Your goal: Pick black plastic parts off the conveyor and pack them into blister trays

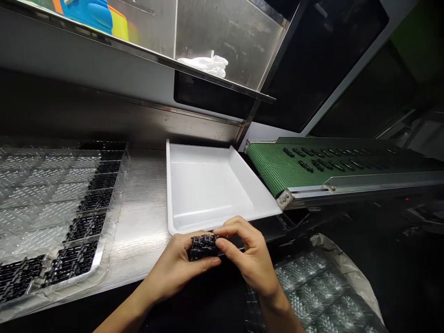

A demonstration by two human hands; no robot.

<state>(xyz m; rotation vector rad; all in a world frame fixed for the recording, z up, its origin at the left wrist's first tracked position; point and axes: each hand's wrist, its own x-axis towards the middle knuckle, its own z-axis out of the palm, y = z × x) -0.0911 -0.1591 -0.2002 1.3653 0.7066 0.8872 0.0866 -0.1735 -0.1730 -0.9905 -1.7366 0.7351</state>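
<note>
Between my two hands is a small bundle of black plastic parts (204,246), held just in front of the white tray. My left hand (176,263) wraps round its left side, thumb along the bottom. With fingers and thumb, my right hand (248,252) grips the bundle's right end. The white tray (208,185) stands behind my hands with nothing in it. On the left lies a clear plastic blister tray (45,185), its right column and front pockets filled with similar black parts (79,249).
A green conveyor belt (274,162) at the right carries two rows of black parts. Below it sits a container lined with wrapping, holding clear blister trays (319,291). White gloves (208,64) and a blue and yellow object (100,18) rest on the shelf above.
</note>
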